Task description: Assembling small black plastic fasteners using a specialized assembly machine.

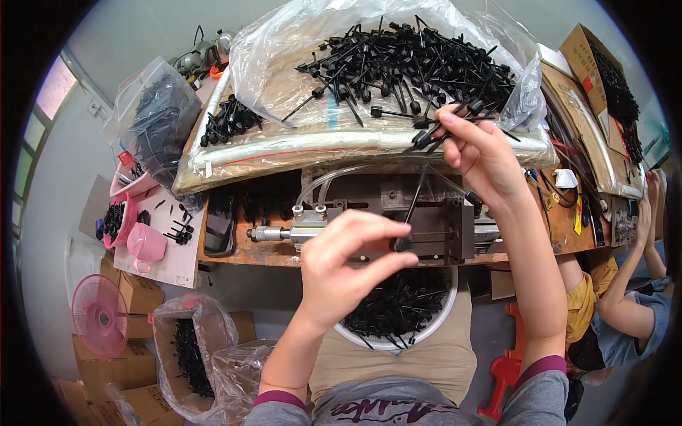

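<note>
My left hand is closed, thumb and forefinger at the round knob of a thin black plastic rod, which points up and away. Further off and to the right, my right hand pinches several black knobbed rods in its fingertips. Just beyond it, a heap of the same black rods lies on a plastic-wrapped tray. Below the hands on the bench is a metal fixture with an air cylinder. A white tub of black rods sits at my lap.
Clear tubes curve over the fixture. A phone, pink cup and pink basket are on the left. A pink fan and plastic-lined carton stand below. At right, another person's arm works beside an open carton.
</note>
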The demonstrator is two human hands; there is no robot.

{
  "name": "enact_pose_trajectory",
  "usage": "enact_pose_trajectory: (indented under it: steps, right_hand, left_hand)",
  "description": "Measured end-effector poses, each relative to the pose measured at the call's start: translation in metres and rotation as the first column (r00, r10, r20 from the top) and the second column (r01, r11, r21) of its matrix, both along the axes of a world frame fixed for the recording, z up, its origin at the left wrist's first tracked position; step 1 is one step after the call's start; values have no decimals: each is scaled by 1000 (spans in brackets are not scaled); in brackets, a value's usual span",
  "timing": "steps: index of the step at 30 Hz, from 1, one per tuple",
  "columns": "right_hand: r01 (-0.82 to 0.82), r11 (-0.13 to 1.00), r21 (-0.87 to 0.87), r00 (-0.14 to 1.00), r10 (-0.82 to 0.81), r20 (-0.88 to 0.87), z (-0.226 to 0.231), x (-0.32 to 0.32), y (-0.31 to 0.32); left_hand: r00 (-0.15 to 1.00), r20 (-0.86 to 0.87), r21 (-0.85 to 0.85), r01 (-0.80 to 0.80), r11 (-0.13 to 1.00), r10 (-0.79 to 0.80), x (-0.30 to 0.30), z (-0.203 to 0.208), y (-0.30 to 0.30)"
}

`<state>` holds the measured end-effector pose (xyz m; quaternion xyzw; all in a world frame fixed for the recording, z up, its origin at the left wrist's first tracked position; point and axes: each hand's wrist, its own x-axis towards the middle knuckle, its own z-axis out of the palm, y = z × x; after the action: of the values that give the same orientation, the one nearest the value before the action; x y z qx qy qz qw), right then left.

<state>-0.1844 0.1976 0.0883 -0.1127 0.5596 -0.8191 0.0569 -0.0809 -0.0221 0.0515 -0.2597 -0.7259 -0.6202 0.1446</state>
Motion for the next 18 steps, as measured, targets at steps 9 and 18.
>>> enact_pose_trajectory:
  steps: [9, 18]
  right_hand:
    - [69, 992, 102, 998, -68, -12, 2, 30, 6]
    - [76, 947, 312, 987, -116, 114, -6, 68, 4]
  left_hand:
    - [946, -299, -547, -279, 789, 127, 34, -57, 10]
    - [920, -372, -638, -348, 687, 120, 24, -61, 15]
